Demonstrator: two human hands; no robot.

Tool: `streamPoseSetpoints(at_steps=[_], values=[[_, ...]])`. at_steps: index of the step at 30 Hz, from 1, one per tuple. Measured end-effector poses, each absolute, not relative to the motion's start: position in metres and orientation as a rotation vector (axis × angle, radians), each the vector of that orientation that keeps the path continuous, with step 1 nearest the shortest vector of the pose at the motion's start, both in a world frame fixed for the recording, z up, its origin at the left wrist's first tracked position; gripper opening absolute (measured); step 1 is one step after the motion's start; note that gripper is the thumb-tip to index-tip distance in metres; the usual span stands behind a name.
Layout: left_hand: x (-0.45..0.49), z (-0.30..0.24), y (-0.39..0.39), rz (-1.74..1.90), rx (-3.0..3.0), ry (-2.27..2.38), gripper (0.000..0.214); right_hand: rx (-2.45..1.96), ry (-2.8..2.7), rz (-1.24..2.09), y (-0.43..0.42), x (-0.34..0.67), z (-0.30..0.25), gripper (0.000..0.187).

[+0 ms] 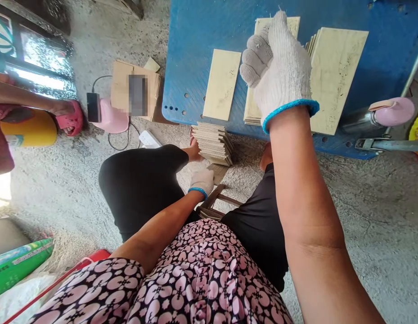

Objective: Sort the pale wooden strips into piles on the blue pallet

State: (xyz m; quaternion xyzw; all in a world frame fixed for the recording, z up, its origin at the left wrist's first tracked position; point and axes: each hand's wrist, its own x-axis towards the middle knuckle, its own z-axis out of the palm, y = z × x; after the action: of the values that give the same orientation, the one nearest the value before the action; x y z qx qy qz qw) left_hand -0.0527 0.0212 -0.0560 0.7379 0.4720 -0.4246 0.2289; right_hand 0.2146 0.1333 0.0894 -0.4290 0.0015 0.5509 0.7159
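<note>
Nearest: the person's lap in a pink flower top and black pants; they sit low on a small wood stool [213, 204] w/ knees apart. The left hand [202, 180] in a white glove reaches down btwn the knees; it sits at a thin flat piece on the floor just below the floor pile [213, 144] of thin tan sheets; fingers are hidden, so can't tell if it grips or just touches. That pile stands on the gray floor right by the edge of the blue surface [191, 54].

Higher up, the right hand [278, 67], also gloved, is curled shut like a fist over the middle pile [251, 110] on the surface; can't tell if a sheet is pinched inside, as the glove hides it. One single sheet [222, 84] lies flat to the left of it; a fanned right pile [333, 76] lies to the right, just beside.

To do this well, I think: take 1 sheet at a time; keep edges lined up so piles stay neat; press flat, don't bend, as the sheets look thin and may snap; keep the floor pile from tipping.

Farther off: a pink-topped metal bottle [380, 117] lies on the surface's right edge; a cardboard box [134, 90] and a pink thing w/ a cord sit on the floor to the left; another person's foot in a pink shoe [69, 118] is at far left.
</note>
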Motion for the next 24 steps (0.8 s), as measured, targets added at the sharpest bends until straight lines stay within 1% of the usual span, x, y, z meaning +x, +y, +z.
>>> streamPoseSetpoints(at_steps=[2,7,12,17,20,22,24], values=[[-0.055,-0.058,0.016,-1.171,1.992,1.257,0.026,-0.966,-0.003,1.238,0.135,0.214,0.09,0.037],[-0.055,-0.057,0.019,-1.185,1.913,1.168,0.038,-1.031,0.008,1.245,0.138,0.21,0.094,0.039],[-0.045,-0.041,0.036,-1.249,1.864,1.056,0.029,-1.064,0.022,1.257,0.138,0.208,0.094,0.036],[-0.026,0.006,0.059,-1.276,1.935,0.923,0.033,-1.025,0.028,1.222,0.136,0.214,0.088,0.039],[-0.018,0.045,0.077,-1.254,2.031,0.882,0.028,-1.058,0.003,1.181,0.135,0.218,0.086,0.032],[-0.02,0.07,0.091,-1.206,1.996,0.949,0.026,-1.109,-0.03,1.132,0.134,0.22,0.086,0.029],[-0.028,0.09,0.106,-1.112,1.898,1.093,0.03,-1.14,-0.034,1.107,0.135,0.22,0.086,0.032]])
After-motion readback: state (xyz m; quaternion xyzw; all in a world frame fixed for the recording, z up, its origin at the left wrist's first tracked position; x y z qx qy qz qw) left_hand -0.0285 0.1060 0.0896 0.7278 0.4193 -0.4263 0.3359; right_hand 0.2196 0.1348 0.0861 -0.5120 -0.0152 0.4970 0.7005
